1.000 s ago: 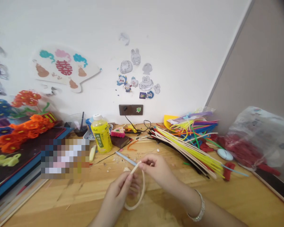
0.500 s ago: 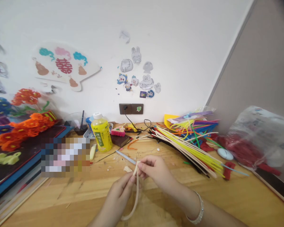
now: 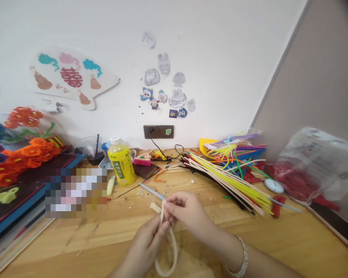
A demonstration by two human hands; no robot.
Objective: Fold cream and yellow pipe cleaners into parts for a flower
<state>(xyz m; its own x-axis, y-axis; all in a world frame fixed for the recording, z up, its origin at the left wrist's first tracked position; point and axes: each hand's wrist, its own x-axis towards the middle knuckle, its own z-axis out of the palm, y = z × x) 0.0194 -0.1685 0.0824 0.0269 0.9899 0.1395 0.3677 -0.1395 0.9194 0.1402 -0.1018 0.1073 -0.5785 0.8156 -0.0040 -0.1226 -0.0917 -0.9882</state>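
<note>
Low in the middle, my left hand (image 3: 147, 237) pinches a cream pipe cleaner (image 3: 174, 249) between thumb and fingers. A long loop of it hangs below my fingers. My right hand (image 3: 188, 210), with a sparkly bracelet (image 3: 243, 256) on its wrist, grips the upper bend of the same pipe cleaner. Just beyond my fingertips a pale blue stick (image 3: 150, 190) lies slanted on the table. A short cream end (image 3: 154, 207) shows behind my left fingers; whether it joins the held piece is hidden.
On the wooden table (image 3: 84, 235), a yellow drink bottle (image 3: 120, 164) stands at centre left. A bundle of coloured pipe cleaners (image 3: 234, 179) lies to the right, near a plastic bag (image 3: 321, 166). Orange pipe-cleaner flowers (image 3: 26, 160) rest on the left. A blurred patch (image 3: 75, 191) hides something.
The hanging loop has swung right and opened wider below my hands. My right fingers have shifted slightly left along the bend. The whole view has moved a little.
</note>
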